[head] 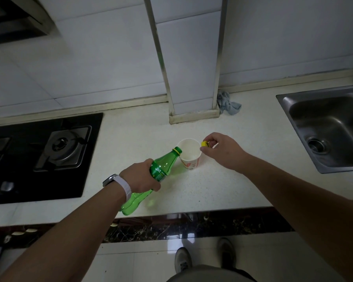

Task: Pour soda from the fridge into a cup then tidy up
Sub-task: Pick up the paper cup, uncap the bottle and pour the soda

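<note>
A green plastic soda bottle (pixel 163 163) is tilted steeply, its open yellow-ringed mouth resting over the near rim of a white paper cup (pixel 190 153). The cup stands upright on the pale countertop (pixel 222 186). My left hand (pixel 140 177), with a watch on its wrist, grips the bottle around the label. To the right of the cup, my right hand (pixel 222 149) pinches the yellow bottle cap (pixel 205 143) between thumb and fingers, close to the cup's right rim. The inside of the cup looks white; I cannot tell its liquid level.
A black gas hob (pixel 45 155) fills the counter's left side. A steel sink (pixel 324 127) is sunk in at the right. A grey rag (pixel 228 103) lies by the tiled column (pixel 192 78) at the back. The counter's front edge runs just below the bottle's base.
</note>
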A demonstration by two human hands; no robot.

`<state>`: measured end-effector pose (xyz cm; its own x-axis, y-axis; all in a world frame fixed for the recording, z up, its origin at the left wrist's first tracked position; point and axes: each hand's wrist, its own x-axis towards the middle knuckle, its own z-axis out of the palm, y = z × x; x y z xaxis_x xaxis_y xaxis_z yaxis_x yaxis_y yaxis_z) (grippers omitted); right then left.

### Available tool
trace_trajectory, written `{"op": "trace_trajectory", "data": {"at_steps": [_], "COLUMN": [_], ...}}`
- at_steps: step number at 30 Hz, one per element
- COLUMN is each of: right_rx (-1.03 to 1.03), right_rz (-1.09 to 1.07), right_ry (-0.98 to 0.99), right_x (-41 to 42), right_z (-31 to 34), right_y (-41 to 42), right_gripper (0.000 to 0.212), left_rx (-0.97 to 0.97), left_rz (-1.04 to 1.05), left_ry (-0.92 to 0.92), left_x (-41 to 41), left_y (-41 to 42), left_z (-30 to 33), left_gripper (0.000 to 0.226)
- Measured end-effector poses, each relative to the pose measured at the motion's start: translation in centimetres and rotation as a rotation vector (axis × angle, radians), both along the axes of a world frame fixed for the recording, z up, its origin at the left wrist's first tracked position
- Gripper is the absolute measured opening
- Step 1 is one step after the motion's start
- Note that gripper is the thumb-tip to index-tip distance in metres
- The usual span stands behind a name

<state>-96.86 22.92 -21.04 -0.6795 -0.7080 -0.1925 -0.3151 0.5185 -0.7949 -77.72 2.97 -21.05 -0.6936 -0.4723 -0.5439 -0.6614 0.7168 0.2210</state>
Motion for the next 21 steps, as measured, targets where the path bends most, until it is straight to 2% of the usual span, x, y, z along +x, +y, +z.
{"op": "trace_trajectory", "data": {"at_steps": [21], "right_rx": [-0.010], "right_rz": [0.001], "right_ry": [-0.005], "right_x": [0.07], "right_z": [0.19], "right_y": [-0.29], "right_gripper": [0.021], "left_rx": [-0.017], "left_rz": [0.007], "left_ry": [0.013], "left_x": [0.07], "left_y": [-0.06], "left_z": [0.30], "left_gripper": [0.064]}}
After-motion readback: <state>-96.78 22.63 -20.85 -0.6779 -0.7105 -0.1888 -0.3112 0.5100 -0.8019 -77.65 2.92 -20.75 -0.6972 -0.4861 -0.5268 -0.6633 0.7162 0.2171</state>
